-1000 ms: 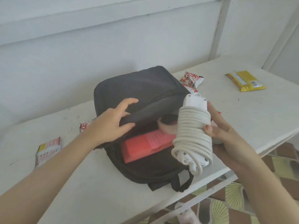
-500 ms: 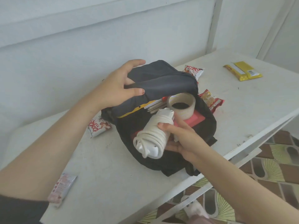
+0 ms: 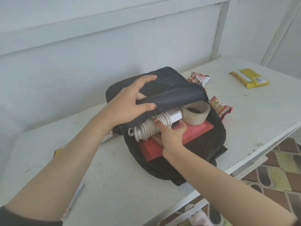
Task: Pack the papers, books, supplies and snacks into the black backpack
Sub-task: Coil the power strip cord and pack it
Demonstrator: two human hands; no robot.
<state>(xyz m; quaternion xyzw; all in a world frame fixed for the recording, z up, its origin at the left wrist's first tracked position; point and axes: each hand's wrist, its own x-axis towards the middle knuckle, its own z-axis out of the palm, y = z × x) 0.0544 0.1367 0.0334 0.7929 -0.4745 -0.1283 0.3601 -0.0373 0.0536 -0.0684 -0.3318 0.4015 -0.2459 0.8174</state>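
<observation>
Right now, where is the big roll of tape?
The roll of tape sits inside the open black backpack, toward its right side in the head view. It rests on the red book, right beside the white power strip that the right hand holds.

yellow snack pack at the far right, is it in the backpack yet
No, the yellow snack pack lies on the white table, well apart from the black backpack.

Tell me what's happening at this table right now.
A person is packing a black backpack. The left hand lifts its flap while the right hand pushes a coiled white power strip inside, beside a tape roll and on a red book. Snack packets and a yellow packet lie unpacked.
</observation>
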